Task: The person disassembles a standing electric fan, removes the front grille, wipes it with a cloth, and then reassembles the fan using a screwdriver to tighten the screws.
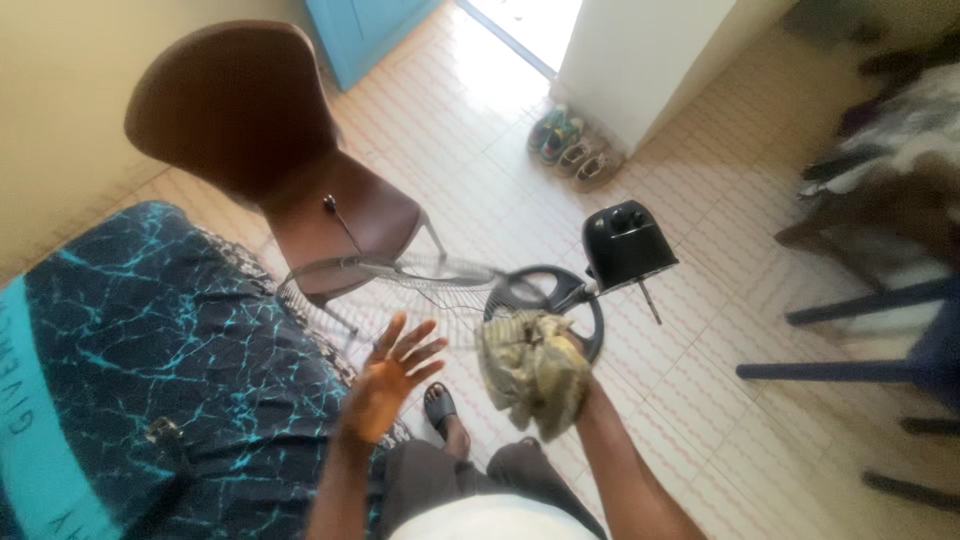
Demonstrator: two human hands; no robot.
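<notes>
**Cloth held to a fan's wire guard, other hand spread open beside it**

Head view: the right hand (568,352) is closed around a crumpled, yellowish-green cloth (532,372), which hides most of the fingers. The cloth hangs down from the grip in loose folds and sits right against the fan (545,290), at the near edge of the dark round hub. From what shows, the cloth touches or nearly touches the hub; the blur makes it hard to tell which.

The left hand (388,378) is open, palm turned up and fingers spread, holding nothing. It hovers just left of the cloth, in front of the wire grille (400,280) of the fan, and whether it touches the wires cannot be told. The grille stretches out flat to the left of the hub, so the fan lies tilted between the two hands and the floor.

The fan's black motor housing (625,243) stands beyond the right hand, up and to the right of the cloth. A brown chair (262,130) stands behind the grille. At the left lies a dark, blue-veined cushion (160,350), close beside the left forearm. A sandalled foot (440,405) rests on the tiled floor (470,130) below the hands, and several shoes (575,148) sit well apart near the doorway.
</notes>
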